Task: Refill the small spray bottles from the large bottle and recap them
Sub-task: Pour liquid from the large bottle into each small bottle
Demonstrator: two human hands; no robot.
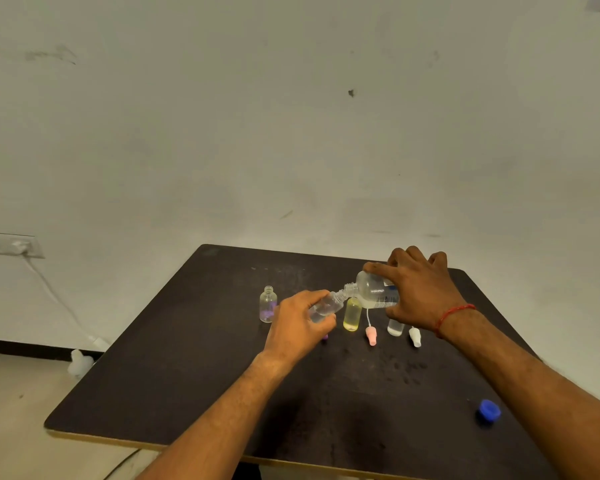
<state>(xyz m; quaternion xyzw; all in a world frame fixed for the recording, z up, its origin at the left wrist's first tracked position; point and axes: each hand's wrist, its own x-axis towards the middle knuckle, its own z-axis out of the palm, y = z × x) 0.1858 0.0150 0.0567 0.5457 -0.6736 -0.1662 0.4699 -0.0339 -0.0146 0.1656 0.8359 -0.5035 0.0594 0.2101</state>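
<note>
My right hand (420,292) grips the large clear bottle (371,289), tipped sideways with its open mouth pointing left. My left hand (300,323) holds a small clear bottle (326,306) tilted up so its neck meets the large bottle's mouth. A yellowish small bottle (352,313) stands uncapped just behind them. An uncapped purple-tinted small bottle (268,304) stands to the left. Another small clear bottle (395,328) stands partly hidden under my right hand. A pink spray cap (371,336) and a white spray cap (415,337) lie on the table. A purple cap (324,337) peeks out beneath my left hand.
The dark table (222,375) stands against a pale wall. A blue screw cap (488,411) lies near the front right edge. On the floor at left sits a white object (79,363), with a cable running to a wall socket (14,244).
</note>
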